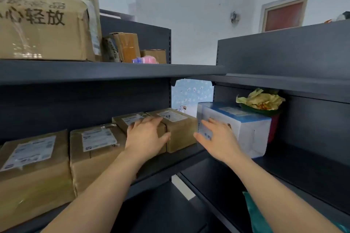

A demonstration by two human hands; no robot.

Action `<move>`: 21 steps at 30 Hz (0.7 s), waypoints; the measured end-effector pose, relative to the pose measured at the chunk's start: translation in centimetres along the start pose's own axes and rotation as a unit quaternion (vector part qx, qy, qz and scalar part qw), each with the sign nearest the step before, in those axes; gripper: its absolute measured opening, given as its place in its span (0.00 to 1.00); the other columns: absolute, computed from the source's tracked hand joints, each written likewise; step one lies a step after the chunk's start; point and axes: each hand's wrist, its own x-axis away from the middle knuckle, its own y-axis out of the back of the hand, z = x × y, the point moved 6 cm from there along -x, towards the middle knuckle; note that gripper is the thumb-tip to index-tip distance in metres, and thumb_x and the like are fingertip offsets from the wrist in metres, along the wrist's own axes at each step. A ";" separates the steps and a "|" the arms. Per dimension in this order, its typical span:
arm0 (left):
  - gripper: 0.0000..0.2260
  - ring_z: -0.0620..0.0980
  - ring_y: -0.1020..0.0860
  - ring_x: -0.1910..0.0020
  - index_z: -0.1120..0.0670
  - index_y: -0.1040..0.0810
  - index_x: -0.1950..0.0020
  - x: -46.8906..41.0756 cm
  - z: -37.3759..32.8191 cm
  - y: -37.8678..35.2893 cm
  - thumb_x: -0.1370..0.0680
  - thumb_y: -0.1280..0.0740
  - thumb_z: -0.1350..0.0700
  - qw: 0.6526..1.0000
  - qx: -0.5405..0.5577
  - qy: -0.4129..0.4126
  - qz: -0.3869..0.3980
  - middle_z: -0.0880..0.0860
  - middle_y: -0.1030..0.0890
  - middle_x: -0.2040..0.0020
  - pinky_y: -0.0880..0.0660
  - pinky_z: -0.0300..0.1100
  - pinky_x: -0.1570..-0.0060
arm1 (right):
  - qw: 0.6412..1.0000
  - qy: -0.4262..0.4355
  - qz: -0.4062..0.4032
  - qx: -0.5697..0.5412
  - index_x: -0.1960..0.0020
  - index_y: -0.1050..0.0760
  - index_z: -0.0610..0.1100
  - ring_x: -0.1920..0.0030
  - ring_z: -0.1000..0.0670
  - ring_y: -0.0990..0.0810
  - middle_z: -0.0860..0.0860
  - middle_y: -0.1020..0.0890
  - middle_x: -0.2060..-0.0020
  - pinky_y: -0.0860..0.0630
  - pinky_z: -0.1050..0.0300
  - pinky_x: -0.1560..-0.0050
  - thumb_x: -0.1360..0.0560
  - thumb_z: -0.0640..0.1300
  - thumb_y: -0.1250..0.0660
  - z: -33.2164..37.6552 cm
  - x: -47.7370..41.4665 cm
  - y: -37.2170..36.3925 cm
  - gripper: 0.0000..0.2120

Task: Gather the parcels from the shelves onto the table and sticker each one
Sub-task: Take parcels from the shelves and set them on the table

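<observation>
Mostly brown parcels (94, 157) along grey shelf (155, 177)

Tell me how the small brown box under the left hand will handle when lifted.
The small brown box is probably stiff: its cardboard edges look square. Likely light: the left hand nearly spans it. It may drag its neighbour box, since they sit flush.

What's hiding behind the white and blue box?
Crumpled yellow paper sits on a green-and-red thing behind the white and blue box. The box covers most of it, so I cannot tell what it is.
</observation>
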 end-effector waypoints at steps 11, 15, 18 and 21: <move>0.23 0.56 0.38 0.29 0.45 0.32 0.29 -6.1 -0.4 -5.7 0.22 0.42 0.39 0.994 -0.066 0.026 0.078 0.48 0.34 0.27 0.44 0.56 0.30 | 0.990 -0.018 0.085 -0.115 0.28 0.34 0.50 0.31 0.49 0.33 0.50 0.30 0.30 0.36 0.60 0.36 0.24 0.58 0.37 -2.7 -7.8 -6.0 0.27; 0.21 0.54 0.39 0.27 0.44 0.33 0.29 -6.0 -0.7 -6.2 0.21 0.43 0.42 0.995 -0.062 0.045 0.063 0.47 0.35 0.27 0.48 0.56 0.27 | 0.980 0.003 0.105 -0.171 0.29 0.32 0.48 0.34 0.50 0.30 0.49 0.27 0.33 0.34 0.58 0.33 0.25 0.57 0.34 -3.5 -8.6 -7.1 0.27; 0.20 0.51 0.39 0.27 0.44 0.34 0.28 -5.7 -1.3 -6.3 0.20 0.44 0.43 0.996 -0.055 0.061 0.047 0.46 0.33 0.27 0.53 0.54 0.26 | 0.978 0.022 0.097 -0.184 0.30 0.30 0.49 0.38 0.50 0.26 0.50 0.24 0.36 0.29 0.53 0.36 0.27 0.58 0.33 -4.2 -8.6 -7.0 0.28; 0.20 0.48 0.38 0.27 0.45 0.33 0.28 -5.2 -2.4 -6.5 0.19 0.43 0.45 0.996 -0.043 0.065 0.031 0.47 0.32 0.28 0.57 0.50 0.26 | 0.975 0.034 0.092 -0.198 0.32 0.28 0.48 0.40 0.51 0.24 0.50 0.23 0.38 0.27 0.53 0.38 0.28 0.57 0.31 -4.8 -8.1 -6.2 0.27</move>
